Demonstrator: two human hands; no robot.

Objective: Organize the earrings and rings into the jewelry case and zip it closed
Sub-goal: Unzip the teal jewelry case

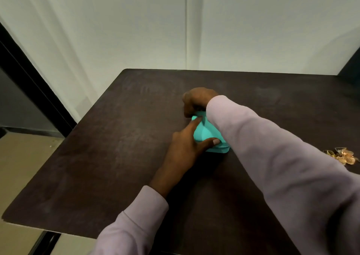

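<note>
I see teal jewelry case (206, 135) mid-bench (116, 147), zipped or not: cannot tell. Left hand (187, 147) braces it, fingers straight. Right hand (196, 100) curled at case's far corner, grip contents hidden. Jewelry pile (342, 156) right of case, unpacked. Judge: packing all ahead.

No text, label, brand, number or sign can be read anywhere in the view.
</note>
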